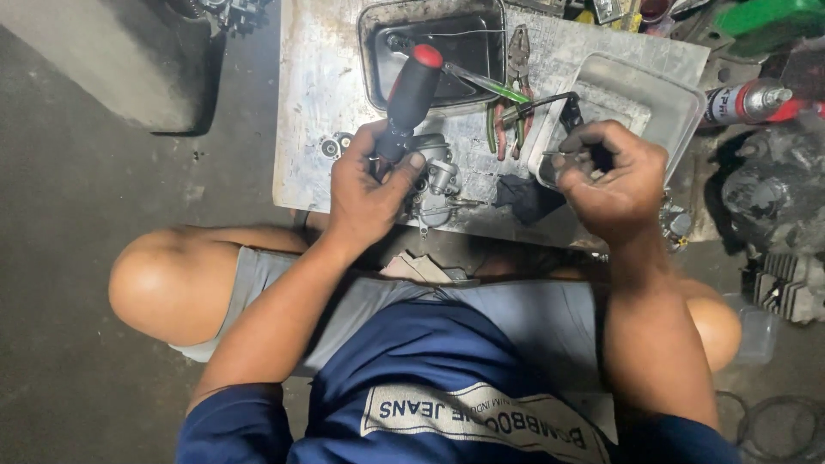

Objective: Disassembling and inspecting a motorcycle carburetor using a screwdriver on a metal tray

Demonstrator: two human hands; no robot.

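My left hand grips a screwdriver with a black and red handle, held upright over a small grey metal carburettor on a worn white board. My thumb rests against the carburettor body. My right hand is closed around a small thin metal part, pinched between fingers and thumb above a clear plastic tray. What exactly the part is cannot be made out.
A dark metal tray lies at the back of the board. Pliers with red and green grips lie beside it. A spray can and engine parts sit to the right. My knees frame the board on a concrete floor.
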